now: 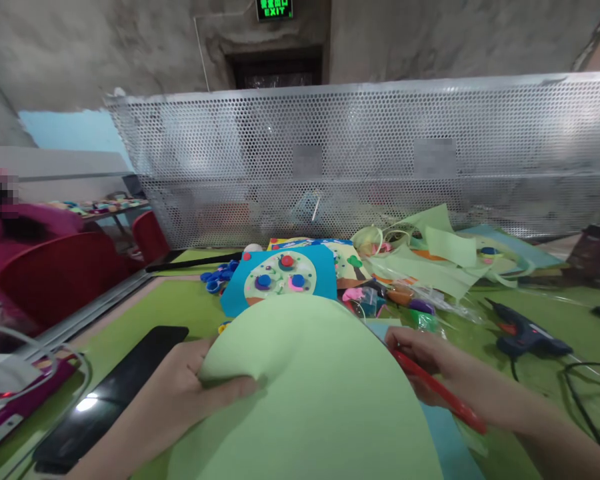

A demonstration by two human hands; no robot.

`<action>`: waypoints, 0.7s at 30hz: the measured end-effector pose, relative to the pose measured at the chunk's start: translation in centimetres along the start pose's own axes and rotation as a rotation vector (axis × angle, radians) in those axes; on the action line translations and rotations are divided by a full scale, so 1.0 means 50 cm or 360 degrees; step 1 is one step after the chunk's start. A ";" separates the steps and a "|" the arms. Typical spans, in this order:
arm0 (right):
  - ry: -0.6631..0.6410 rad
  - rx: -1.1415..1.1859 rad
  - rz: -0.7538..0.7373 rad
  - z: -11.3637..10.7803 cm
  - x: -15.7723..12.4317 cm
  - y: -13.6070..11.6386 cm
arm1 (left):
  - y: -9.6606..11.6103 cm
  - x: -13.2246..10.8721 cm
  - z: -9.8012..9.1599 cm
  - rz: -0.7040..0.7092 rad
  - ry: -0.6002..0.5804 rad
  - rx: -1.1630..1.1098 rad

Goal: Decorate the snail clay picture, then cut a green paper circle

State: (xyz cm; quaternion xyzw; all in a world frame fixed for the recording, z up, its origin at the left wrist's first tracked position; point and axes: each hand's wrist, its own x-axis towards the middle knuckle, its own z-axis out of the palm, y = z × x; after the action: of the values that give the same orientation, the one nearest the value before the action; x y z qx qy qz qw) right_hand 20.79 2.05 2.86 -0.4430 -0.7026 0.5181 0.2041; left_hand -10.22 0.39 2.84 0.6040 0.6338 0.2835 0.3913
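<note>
My left hand (180, 380) grips a large pale green paper sheet (320, 380) with a rounded edge, its thumb on top and its fingers underneath. The paper is slightly dented beside the thumb. On the other side, my right hand (430, 367) is closed around red-handled scissors (443, 390), seen nearly edge-on. Their blades lie along the paper's right edge, mostly hidden. Just beyond the paper lies a blue card (325, 260) bearing a pale disc with red and blue caps. Light blue paper (450, 440) shows under the green sheet.
A black phone (115, 387) and a purple power strip (25, 407) lie at left. A glue gun (527, 333) with its cord is at right. Green paper scraps (440, 247) and plastic bags lie behind. A perforated metal screen (330, 153) borders the table; a person (20, 247) sits left.
</note>
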 end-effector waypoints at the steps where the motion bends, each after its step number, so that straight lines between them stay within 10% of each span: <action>1: -0.0007 0.0003 -0.0009 0.000 -0.002 -0.001 | 0.000 0.000 0.000 -0.0001 -0.0002 0.0010; 21: -0.0077 -0.0003 0.0136 -0.001 0.000 0.010 | 0.000 -0.005 -0.008 0.0031 -0.0072 0.0450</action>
State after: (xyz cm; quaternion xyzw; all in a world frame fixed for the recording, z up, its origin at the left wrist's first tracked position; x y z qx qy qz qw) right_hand 21.04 2.09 2.41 -0.4603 -0.6883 0.5361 0.1642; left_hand -10.57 0.17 3.10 0.6653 0.6527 0.1815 0.3137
